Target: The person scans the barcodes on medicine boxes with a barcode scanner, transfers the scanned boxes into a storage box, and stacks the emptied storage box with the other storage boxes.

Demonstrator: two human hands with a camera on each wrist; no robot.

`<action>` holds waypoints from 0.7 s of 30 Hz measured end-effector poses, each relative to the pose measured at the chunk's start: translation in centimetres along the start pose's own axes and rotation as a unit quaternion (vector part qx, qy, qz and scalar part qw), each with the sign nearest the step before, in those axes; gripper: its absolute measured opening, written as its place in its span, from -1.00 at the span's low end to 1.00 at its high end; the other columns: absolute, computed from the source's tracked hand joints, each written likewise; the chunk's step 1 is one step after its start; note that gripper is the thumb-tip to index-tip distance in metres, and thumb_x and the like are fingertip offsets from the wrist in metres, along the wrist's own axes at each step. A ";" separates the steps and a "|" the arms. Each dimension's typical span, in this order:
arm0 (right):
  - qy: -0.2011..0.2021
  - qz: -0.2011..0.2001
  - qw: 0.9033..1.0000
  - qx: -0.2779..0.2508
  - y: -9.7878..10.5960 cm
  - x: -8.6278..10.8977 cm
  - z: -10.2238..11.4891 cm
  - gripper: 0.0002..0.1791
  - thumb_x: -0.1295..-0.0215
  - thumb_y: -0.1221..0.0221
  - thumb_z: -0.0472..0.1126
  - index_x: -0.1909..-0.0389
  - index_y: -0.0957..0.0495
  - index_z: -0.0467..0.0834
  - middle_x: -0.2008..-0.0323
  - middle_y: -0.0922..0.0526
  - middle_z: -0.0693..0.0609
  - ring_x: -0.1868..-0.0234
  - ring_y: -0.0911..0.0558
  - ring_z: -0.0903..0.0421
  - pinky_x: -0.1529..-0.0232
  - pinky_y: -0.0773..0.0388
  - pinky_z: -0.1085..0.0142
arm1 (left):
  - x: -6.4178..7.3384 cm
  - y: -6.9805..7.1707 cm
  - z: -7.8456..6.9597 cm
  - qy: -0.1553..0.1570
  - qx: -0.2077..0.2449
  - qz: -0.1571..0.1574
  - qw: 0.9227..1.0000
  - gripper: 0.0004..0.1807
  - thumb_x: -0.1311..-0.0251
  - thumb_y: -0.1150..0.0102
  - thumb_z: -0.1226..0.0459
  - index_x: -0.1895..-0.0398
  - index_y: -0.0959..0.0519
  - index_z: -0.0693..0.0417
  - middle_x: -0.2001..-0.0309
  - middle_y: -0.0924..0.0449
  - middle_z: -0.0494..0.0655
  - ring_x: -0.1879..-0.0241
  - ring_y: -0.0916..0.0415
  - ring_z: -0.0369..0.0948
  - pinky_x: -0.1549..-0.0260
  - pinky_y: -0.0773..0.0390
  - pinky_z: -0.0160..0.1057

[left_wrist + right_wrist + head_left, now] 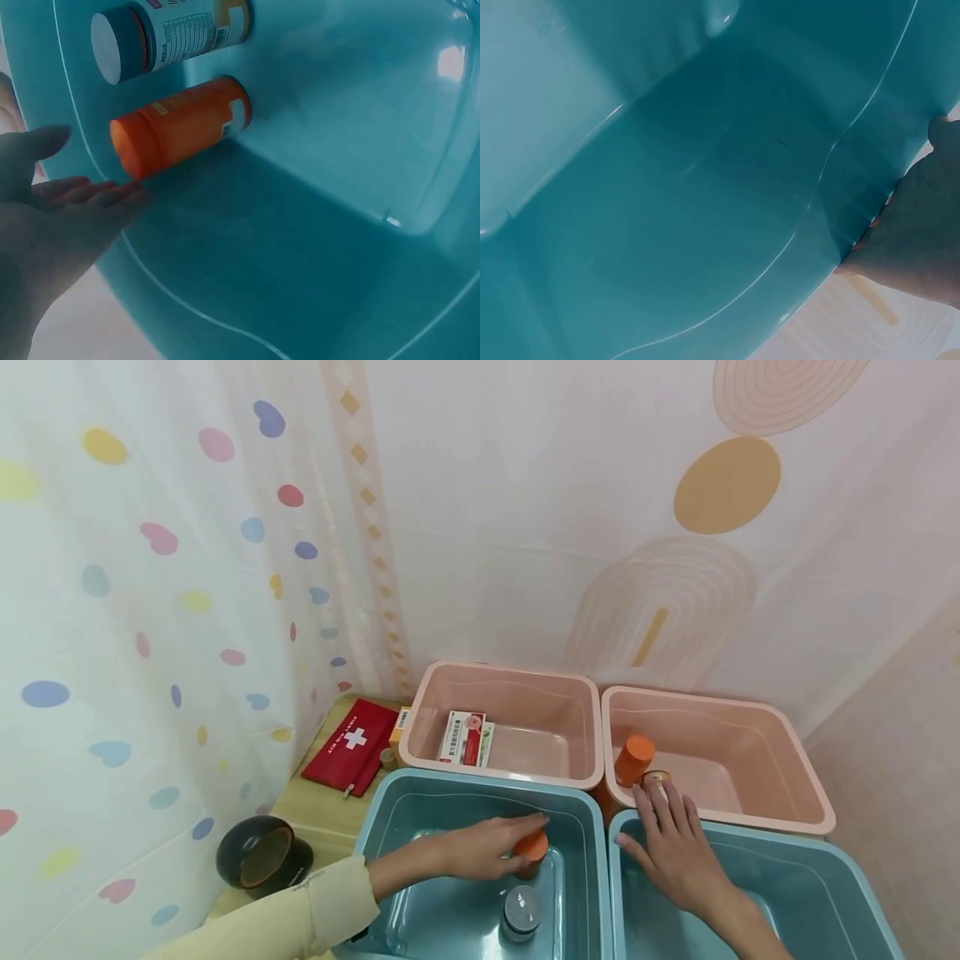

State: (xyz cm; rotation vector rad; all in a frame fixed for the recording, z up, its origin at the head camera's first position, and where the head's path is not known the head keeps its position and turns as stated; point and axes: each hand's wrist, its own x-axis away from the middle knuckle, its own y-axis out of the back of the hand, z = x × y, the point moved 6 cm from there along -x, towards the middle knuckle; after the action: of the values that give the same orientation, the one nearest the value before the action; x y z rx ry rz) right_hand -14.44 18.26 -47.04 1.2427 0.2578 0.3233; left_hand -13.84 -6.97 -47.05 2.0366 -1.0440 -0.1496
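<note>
My left hand point(487, 847) reaches into the left blue bin point(420, 781), its fingers extended beside the cap of an orange bottle point(532, 846). In the left wrist view, thumb and fingers stand apart around the near side of that orange bottle point(187, 124), not closed on it; whether the fingertips touch the cap is unclear. A white bottle with a grey cap point(521, 910) stands next to it. My right hand point(678, 856) lies over the back rim of the right blue bin point(810, 843), fingers straight, with fingertips by a small can point(657, 777) in the right pink bin point(720, 706).
Another orange-capped bottle point(634, 758) stands in the right pink bin. Medicine boxes point(462, 739) lie in the left pink bin point(517, 677). To the left are a red first aid pouch point(352, 747) and dark bowls point(262, 856). A patterned curtain point(487, 527) hangs behind.
</note>
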 end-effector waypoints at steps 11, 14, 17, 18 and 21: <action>-0.009 0.010 1.000 -0.008 -0.1 -0.1 -0.3 -0.08 -0.62 -0.22 0.11 -0.67 -0.15 -0.41 -0.70 -0.06 -0.47 -0.71 0.05 -0.51 -0.62 0.10 -0.51 | -2.6 -2.5 5.8 -0.011 -0.023 0.011 1.000 -0.12 -0.50 -0.35 0.32 -0.78 -0.15 0.03 -0.57 -0.46 0.05 -0.18 -0.56 -0.26 -0.32 -0.65 -0.20; -0.012 0.016 1.000 -0.007 -0.2 -0.2 -0.3 -0.08 -0.64 -0.20 0.12 -0.68 -0.14 -0.41 -0.71 -0.05 -0.47 -0.71 0.05 -0.52 -0.62 0.10 -0.51 | -3.6 -3.1 7.6 -0.021 -0.025 0.004 0.999 -0.14 -0.47 -0.38 0.32 -0.76 -0.23 0.02 -0.55 -0.49 0.01 -0.17 -0.55 -0.28 -0.33 -0.64 -0.20; -0.015 0.019 1.000 -0.009 -0.3 -0.2 -0.2 -0.08 -0.64 -0.19 0.13 -0.68 -0.14 -0.41 -0.71 -0.05 -0.47 -0.71 0.05 -0.52 -0.62 0.10 -0.51 | -4.5 -3.6 9.2 -0.023 -0.031 -0.005 0.999 -0.19 -0.44 -0.44 0.28 -0.70 -0.34 -0.03 -0.51 -0.54 -0.08 -0.18 -0.54 -0.29 -0.39 -0.61 -0.13; -0.015 0.019 1.000 -0.008 -0.3 -0.1 -0.2 -0.08 -0.64 -0.19 0.13 -0.68 -0.14 -0.41 -0.71 -0.05 -0.47 -0.71 0.05 -0.52 -0.62 0.10 -0.51 | -4.8 -3.7 9.6 -0.019 -0.027 -0.006 0.999 -0.19 -0.42 -0.48 0.25 -0.69 -0.37 -0.06 -0.48 -0.56 -0.12 -0.18 -0.54 -0.30 -0.40 -0.61 -0.11; -0.017 0.017 1.000 -0.012 -0.3 -0.1 -0.1 -0.08 -0.64 -0.20 0.13 -0.68 -0.14 -0.41 -0.71 -0.05 -0.46 -0.71 0.06 -0.51 -0.63 0.10 -0.51 | -5.7 -4.5 11.3 -0.012 0.000 -0.005 1.000 -0.20 -0.36 -0.55 0.06 -0.63 -0.45 -0.16 -0.42 -0.62 -0.24 -0.16 -0.53 -0.36 -0.37 -0.60 -0.13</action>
State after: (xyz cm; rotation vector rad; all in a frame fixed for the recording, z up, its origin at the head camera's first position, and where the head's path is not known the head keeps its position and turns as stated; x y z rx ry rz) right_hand -14.56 18.25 -47.37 1.2291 0.2032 0.3343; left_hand -19.71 -8.42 -59.05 2.0456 -1.0488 -0.1806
